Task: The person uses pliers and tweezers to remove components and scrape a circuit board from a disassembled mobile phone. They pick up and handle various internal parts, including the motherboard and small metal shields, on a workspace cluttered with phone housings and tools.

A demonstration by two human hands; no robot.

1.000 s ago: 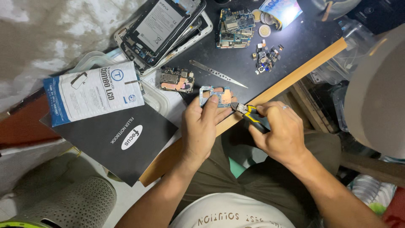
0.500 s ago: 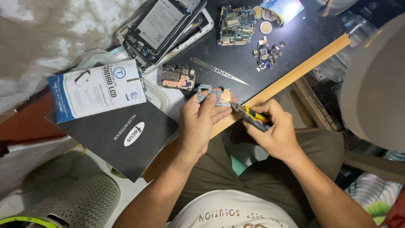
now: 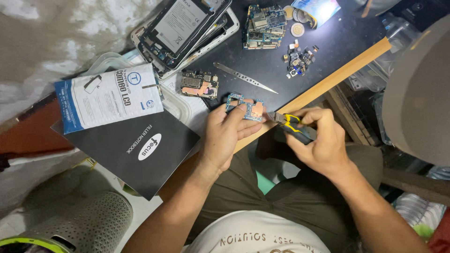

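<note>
Head view. The black worktop ends in a pale wooden edge strip running diagonally from upper right to lower left; both hands work right at this near edge, above the person's lap.

The left hand comes up from below the edge, wrist bent, fingers spread flat and pressing a small blue-and-copper circuit board against the worktop at the edge. The right hand is curled closed around yellow-handled small pliers, whose tip touches the board's right end. The two hands are close together, just apart.

Open worktop lies behind the board, bounded by a slim silver metal pry blade. A second bare circuit board with copper shielding sits just left of it. A pile of small loose parts lies toward the far right. An opened phone frame with battery occupies the far left corner. A black notebook overhangs the left edge.
</note>
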